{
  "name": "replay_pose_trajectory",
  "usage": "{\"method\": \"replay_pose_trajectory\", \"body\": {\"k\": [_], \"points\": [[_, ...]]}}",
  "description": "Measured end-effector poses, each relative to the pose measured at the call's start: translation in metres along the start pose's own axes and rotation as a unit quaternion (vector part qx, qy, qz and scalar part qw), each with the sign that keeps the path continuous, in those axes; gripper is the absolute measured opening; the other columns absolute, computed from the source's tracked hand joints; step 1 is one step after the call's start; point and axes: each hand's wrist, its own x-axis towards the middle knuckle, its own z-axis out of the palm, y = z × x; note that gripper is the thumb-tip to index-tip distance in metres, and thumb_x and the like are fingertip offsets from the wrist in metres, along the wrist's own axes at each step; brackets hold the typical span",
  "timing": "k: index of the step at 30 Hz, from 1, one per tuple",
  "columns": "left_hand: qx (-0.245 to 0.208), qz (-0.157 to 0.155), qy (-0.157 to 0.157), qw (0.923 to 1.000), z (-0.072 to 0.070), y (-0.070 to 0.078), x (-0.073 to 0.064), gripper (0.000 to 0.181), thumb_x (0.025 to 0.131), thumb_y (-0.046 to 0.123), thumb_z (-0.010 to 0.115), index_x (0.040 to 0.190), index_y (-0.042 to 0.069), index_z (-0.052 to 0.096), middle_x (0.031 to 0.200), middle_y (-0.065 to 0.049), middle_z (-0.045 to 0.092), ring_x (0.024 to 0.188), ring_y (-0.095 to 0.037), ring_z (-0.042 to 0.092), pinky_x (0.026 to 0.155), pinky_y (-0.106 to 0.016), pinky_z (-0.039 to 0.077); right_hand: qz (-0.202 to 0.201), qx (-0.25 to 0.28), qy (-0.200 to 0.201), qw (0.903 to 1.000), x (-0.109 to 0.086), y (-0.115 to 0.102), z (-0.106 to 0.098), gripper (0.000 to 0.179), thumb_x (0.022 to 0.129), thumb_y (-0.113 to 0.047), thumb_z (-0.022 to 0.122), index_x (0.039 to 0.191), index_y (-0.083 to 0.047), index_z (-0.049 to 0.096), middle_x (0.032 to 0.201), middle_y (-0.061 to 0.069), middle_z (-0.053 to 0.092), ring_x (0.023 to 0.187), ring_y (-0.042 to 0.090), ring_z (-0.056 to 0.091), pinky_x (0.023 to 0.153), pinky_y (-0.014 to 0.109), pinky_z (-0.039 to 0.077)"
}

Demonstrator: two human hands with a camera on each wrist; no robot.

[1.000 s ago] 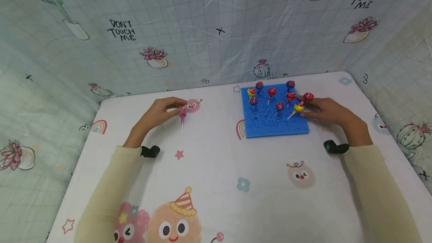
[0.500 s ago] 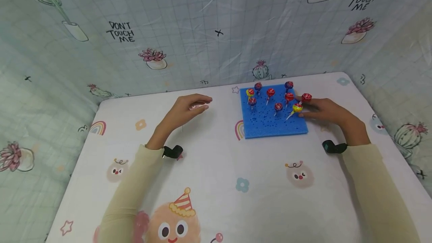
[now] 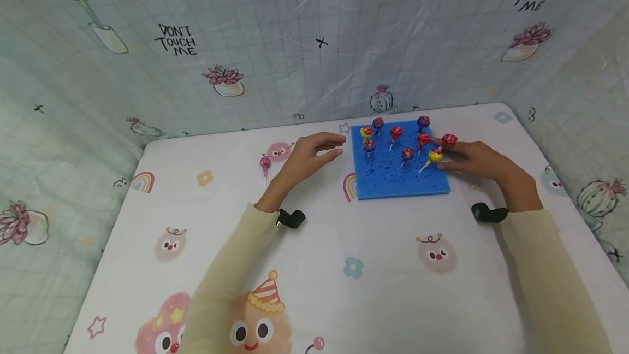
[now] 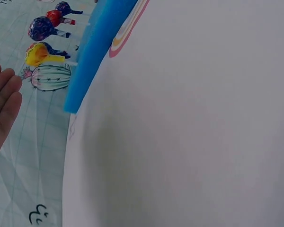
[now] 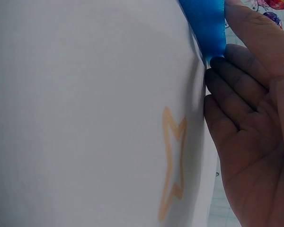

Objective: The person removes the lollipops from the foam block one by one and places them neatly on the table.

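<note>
A blue foam board [image 3: 393, 184] lies at the back right of the table, with several wrapped lollipops [image 3: 396, 133] standing in its small holes. One yellow lollipop [image 3: 435, 155] leans at the right side. My left hand [image 3: 308, 158] hovers just left of the board, fingers loosely extended and holding nothing. In the left wrist view only its fingers [image 4: 4, 101] show. My right hand [image 3: 479, 161] rests against the board's right edge; in the right wrist view its fingertips meet the blue side and the thumb [image 5: 260, 35] reaches over the top. A pink lollipop [image 3: 265, 164] lies on the table behind my left wrist.
The white tablecloth [image 3: 383, 316] carries printed faces, stars and flowers. A pale cloth wall [image 3: 275, 31] with drawn plants rises behind the table and along both sides. Each wrist wears a black camera [image 3: 488, 213].
My left hand has moved right, from beside the pink lollipop to near the board's left edge, leaving that lollipop lying on the table. My right hand has stayed at the board.
</note>
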Motion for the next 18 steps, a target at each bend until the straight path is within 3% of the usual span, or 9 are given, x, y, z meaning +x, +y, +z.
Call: {"method": "replay_pose_trajectory", "body": {"k": [10,18], "points": [[-0.03,-0.002,-0.013,0.9995,0.031,-0.004,0.018,0.034,0.098,0.011,0.069,0.129,-0.002,0.065,0.129,-0.019,0.067,0.12,-0.03,0.066,0.103,-0.032,0.052,0.009,0.009,0.0,0.9999,0.001,0.001,0.0,0.078,0.095,-0.043,0.072,0.154,-0.003,0.04,0.15,0.032,0.043,0.14,0.054,0.035,0.11,0.069,0.033],[-0.036,-0.018,0.0,0.9992,0.048,-0.003,0.026,0.035,0.096,0.013,0.072,0.13,0.004,0.067,0.126,-0.011,0.069,0.117,-0.021,0.067,0.101,-0.034,0.053,0.007,0.002,0.004,1.0,0.003,0.0,0.002,0.078,0.095,-0.042,0.072,0.154,-0.003,0.04,0.151,0.032,0.043,0.14,0.054,0.035,0.11,0.069,0.032]]}}
